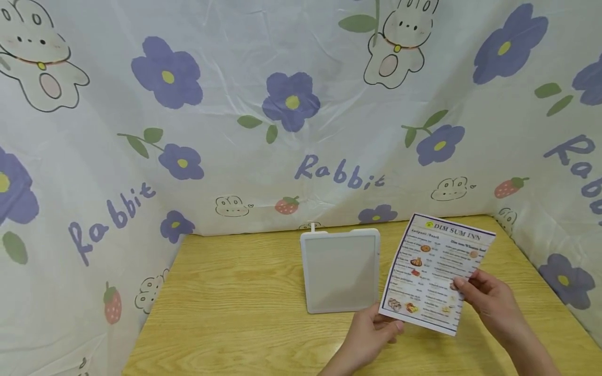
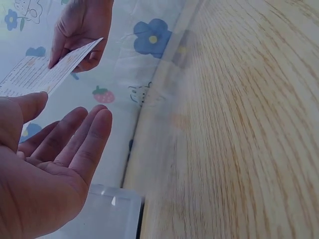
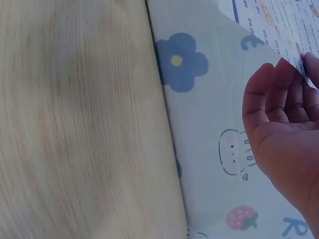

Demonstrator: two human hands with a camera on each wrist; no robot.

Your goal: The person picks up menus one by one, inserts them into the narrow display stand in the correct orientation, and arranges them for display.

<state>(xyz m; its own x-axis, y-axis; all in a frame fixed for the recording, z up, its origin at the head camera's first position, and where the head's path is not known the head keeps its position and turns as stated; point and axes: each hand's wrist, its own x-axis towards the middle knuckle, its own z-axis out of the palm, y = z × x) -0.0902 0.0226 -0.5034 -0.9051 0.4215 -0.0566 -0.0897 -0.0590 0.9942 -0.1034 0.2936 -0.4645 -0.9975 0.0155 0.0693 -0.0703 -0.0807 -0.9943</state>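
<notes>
A printed menu sheet [image 1: 435, 274] headed "DIM SUM INN" is held tilted above the right part of the table, its printed face toward the head camera. My right hand [image 1: 496, 308] pinches its right edge between thumb and fingers. At the lower left corner, my left hand [image 1: 367, 334] holds the sheet, thumb in front and fingers behind. Just left of the menu stands a white-framed display stand [image 1: 342, 272] with a blank grey panel, leaning back slightly. In the right wrist view, part of the menu [image 3: 279, 30] shows above the curled fingers [image 3: 259, 94].
The wood-grain table [image 1: 226, 292] reaches back to a white cloth backdrop [image 1: 235, 156] printed with rabbits, purple flowers and strawberries. This cloth also hangs along the left and right sides. A small white tab [image 1: 313, 227] sticks up behind the stand's top edge.
</notes>
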